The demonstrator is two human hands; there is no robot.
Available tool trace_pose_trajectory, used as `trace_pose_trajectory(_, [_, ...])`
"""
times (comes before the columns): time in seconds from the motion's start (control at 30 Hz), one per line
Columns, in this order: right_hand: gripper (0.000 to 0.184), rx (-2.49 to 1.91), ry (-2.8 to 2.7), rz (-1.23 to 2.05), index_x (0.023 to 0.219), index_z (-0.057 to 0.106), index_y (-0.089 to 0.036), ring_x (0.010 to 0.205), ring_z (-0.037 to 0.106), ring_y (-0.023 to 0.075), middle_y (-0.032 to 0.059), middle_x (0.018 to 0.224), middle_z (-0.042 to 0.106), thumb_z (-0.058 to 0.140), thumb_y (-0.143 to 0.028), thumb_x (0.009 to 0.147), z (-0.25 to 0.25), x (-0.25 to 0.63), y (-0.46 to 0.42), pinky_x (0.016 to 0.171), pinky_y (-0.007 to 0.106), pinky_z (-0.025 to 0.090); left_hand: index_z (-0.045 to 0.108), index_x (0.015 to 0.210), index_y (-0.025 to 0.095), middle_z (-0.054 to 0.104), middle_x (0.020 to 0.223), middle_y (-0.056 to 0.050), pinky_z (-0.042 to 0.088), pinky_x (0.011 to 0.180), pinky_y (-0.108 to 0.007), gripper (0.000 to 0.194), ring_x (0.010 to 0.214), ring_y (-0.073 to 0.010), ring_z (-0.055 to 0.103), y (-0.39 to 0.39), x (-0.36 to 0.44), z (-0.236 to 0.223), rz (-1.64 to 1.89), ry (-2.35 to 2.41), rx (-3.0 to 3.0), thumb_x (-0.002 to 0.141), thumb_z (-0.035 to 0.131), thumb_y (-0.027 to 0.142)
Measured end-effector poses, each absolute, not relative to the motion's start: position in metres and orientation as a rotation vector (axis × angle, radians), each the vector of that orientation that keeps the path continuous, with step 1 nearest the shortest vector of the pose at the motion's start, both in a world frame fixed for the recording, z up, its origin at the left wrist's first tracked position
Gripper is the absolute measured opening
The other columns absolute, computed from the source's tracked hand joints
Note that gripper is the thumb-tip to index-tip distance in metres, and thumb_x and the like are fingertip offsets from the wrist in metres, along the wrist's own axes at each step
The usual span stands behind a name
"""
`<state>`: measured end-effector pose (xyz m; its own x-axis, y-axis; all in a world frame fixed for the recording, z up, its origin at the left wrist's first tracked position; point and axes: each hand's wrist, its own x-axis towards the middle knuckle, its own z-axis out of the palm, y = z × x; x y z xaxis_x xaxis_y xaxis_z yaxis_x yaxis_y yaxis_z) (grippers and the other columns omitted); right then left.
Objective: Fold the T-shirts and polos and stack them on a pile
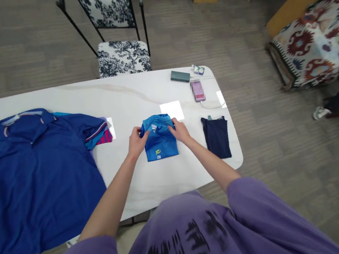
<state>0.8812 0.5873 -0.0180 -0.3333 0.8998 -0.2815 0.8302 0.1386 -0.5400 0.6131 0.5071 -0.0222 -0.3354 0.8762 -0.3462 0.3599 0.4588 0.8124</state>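
Note:
A bright blue shirt, folded into a small rectangle with a yellow mark and white prints, lies on the white table in front of me. My left hand grips its left edge near the top, thumb on the cloth. On the opposite edge, my right hand pinches the fabric the same way. To the left, a dark blue polo shirt is spread flat over other garments, whose striped sleeve peeks out. A folded navy garment rests at the right end.
Near the far right corner are a dark green case, a small packet and a pink phone-like item with a white cable. A patterned chair stands beyond the table. Farther right is a seat with a patterned cover.

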Motion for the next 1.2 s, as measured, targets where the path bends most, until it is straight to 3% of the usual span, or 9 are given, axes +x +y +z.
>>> trace_pose_trajectory(0.13, [0.024, -1.696, -2.197, 0.965, 0.144, 0.065, -0.027, 0.104, 0.080, 0.0202, 0.0001, 0.124, 0.089, 0.056, -0.040, 0.126, 0.028, 0.927, 0.503, 0.093, 0.027, 0.060, 0.061, 0.123, 0.029, 0.077, 0.114, 0.001, 0.062, 0.094, -0.037, 0.039, 0.097, -0.0201, 0.071, 0.428, 0.627, 0.028, 0.875, 1.764, 1.106, 0.103, 0.082, 0.055])
trace_pose_trajectory(0.3, [0.021, -1.623, -2.026, 1.034, 0.133, 0.069, -0.036, 0.105, 0.084, 0.0289, 0.0003, 0.112, 0.085, 0.057, -0.045, 0.118, 0.076, 1.000, 0.400, 0.096, 0.044, 0.070, 0.062, 0.121, 0.040, 0.081, 0.114, 0.005, 0.069, 0.101, -0.046, 0.047, 0.105, -0.0261, 0.080, 0.342, 0.672, 0.088, 0.752, 1.636, 1.187, 0.098, 0.083, 0.075])
trace_pose_trajectory(0.57, [0.024, -1.581, -1.701, 1.095, 0.124, 0.069, -0.037, 0.100, 0.083, 0.0371, 0.0042, 0.111, 0.084, 0.073, -0.057, 0.111, 0.134, 1.173, 0.330, 0.092, 0.057, 0.070, 0.067, 0.119, 0.044, 0.080, 0.094, 0.005, 0.069, 0.079, -0.046, 0.045, 0.092, -0.0287, 0.085, 0.317, 0.802, 0.130, 0.686, 1.291, 1.076, 0.095, 0.089, 0.075])
trace_pose_trajectory(0.7, [0.029, -1.637, -1.697, 1.045, 0.126, 0.070, -0.035, 0.103, 0.083, 0.0341, 0.0061, 0.114, 0.086, 0.074, -0.059, 0.110, 0.122, 1.254, 0.395, 0.095, 0.050, 0.070, 0.067, 0.120, 0.035, 0.081, 0.108, 0.000, 0.063, 0.073, -0.041, 0.042, 0.085, -0.0244, 0.078, 0.387, 0.881, 0.098, 0.769, 1.237, 1.073, 0.097, 0.093, 0.060])
trace_pose_trajectory(0.8, [0.033, -1.688, -1.787, 0.986, 0.132, 0.070, -0.030, 0.110, 0.083, 0.0332, 0.0115, 0.123, 0.087, 0.069, -0.056, 0.111, 0.090, 1.295, 0.478, 0.105, 0.050, 0.069, 0.068, 0.124, 0.028, 0.079, 0.125, -0.007, 0.065, 0.078, -0.040, 0.038, 0.089, -0.0225, 0.078, 0.468, 0.938, 0.049, 0.795, 1.284, 1.097, 0.101, 0.090, 0.048])
trace_pose_trajectory(0.9, [0.050, -1.840, -1.914, 0.774, 0.151, 0.067, -0.020, 0.141, 0.076, 0.0398, 0.0240, 0.154, 0.079, 0.069, -0.047, 0.110, 0.047, 1.313, 0.553, 0.127, 0.061, 0.062, 0.067, 0.132, 0.024, 0.074, 0.142, -0.015, 0.068, 0.105, -0.047, 0.044, 0.120, -0.0295, 0.079, 0.545, 0.981, -0.008, 0.754, 1.569, 1.141, 0.098, 0.093, 0.032])
trace_pose_trajectory(0.97, [0.062, -1.927, -1.987, 0.635, 0.165, 0.062, -0.015, 0.163, 0.063, 0.0444, 0.0293, 0.176, 0.066, 0.068, -0.045, 0.110, 0.017, 1.310, 0.580, 0.138, 0.070, 0.052, 0.065, 0.141, 0.021, 0.068, 0.151, -0.019, 0.060, 0.125, -0.054, 0.054, 0.142, -0.0353, 0.072, 0.574, 0.996, -0.043, 0.696, 1.813, 1.140, 0.097, 0.095, 0.026])
trace_pose_trajectory(1.07, [0.071, -1.913, -2.106, 0.702, 0.179, 0.055, -0.018, 0.179, 0.046, 0.0448, 0.0246, 0.195, 0.047, 0.061, -0.047, 0.115, -0.024, 1.288, 0.578, 0.147, 0.074, 0.041, 0.059, 0.156, 0.017, 0.060, 0.158, -0.023, 0.050, 0.137, -0.057, 0.059, 0.153, -0.0364, 0.064, 0.562, 0.997, -0.076, 0.593, 1.909, 1.233, 0.106, 0.087, 0.026])
trace_pose_trajectory(1.2, [0.090, -1.885, -2.210, 0.977, 0.188, 0.045, -0.031, 0.190, 0.023, 0.0487, 0.0132, 0.207, 0.029, 0.070, -0.065, 0.109, -0.059, 1.255, 0.531, 0.156, 0.078, 0.011, 0.056, 0.162, 0.010, 0.062, 0.156, -0.024, 0.046, 0.139, -0.056, 0.061, 0.150, -0.0346, 0.061, 0.454, 0.968, -0.076, 0.388, 1.830, 1.427, 0.107, 0.080, 0.022])
